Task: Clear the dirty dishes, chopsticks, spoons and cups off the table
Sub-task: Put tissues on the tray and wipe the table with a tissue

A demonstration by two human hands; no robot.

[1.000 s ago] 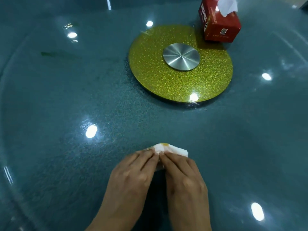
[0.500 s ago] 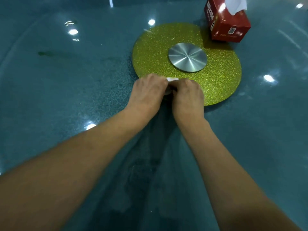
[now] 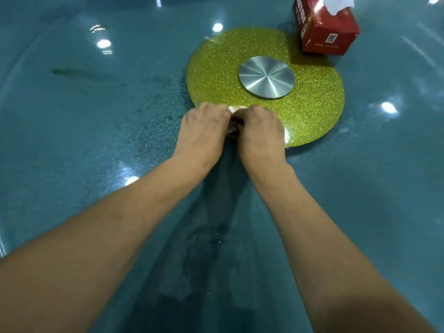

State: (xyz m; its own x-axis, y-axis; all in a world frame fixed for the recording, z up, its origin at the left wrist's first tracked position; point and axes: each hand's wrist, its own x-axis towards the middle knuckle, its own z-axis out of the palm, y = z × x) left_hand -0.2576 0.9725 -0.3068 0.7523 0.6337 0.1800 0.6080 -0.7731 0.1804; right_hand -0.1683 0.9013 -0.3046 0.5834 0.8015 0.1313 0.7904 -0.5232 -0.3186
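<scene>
The fingers of the left hand (image 3: 204,133) and of the right hand (image 3: 260,134) are curled down and pressed together, side by side, on a white crumpled tissue (image 3: 236,109), of which only a small soft edge shows between and under the knuckles. Whether the fingertips pinch it or only press it flat I cannot tell, because the backs of the hands hide them. The tissue lies in the middle of the frame, at the near-left rim of a round gold disc (image 3: 312,116) with a glittering, grainy surface. In the centre of this disc sits a smaller round cap of brushed metal (image 3: 266,80), smooth and shiny. At the upper right, a red cardboard tissue box (image 3: 329,34) stands with one corner over the far rim of the disc, a white sheet rising from its top. All lies on a large round glass table (image 3: 96,140), dark teal, glossy, with ceiling lights mirrored in it and a dull smear between the forearms. No dishes, chopsticks, spoons or cups are visible on it. The left half and the right side of the frame are wide bare glass.
</scene>
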